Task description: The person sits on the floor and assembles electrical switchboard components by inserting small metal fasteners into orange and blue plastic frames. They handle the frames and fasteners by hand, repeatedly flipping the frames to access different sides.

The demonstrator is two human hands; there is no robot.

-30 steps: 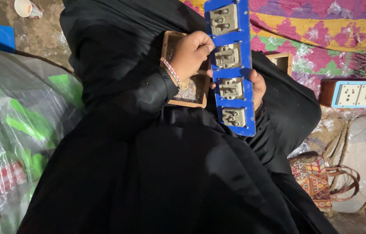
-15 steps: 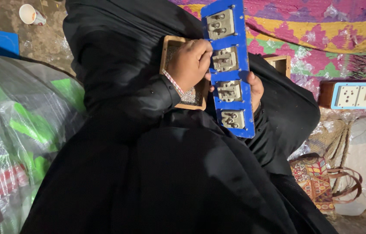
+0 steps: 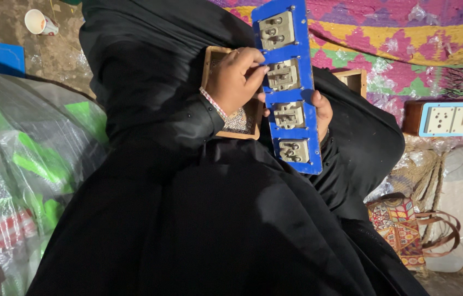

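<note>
The left hand (image 3: 234, 79) was pinched narrow at the second socket module (image 3: 282, 74) of the blue panel (image 3: 289, 87), whether around a small part could not be told. Fitting it well seemingly meant keeping the panel steady and the fingertips square to the module. The right hand (image 3: 322, 112) gripped the panel from behind, over the lap. A wooden tray (image 3: 237, 129) of small metal pieces lay just beneath the left hand.

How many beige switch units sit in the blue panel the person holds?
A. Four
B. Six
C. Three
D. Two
A: the blue panel carries four beige switch units in a single column, with the left hand at the second one and the right hand behind the panel.
</note>
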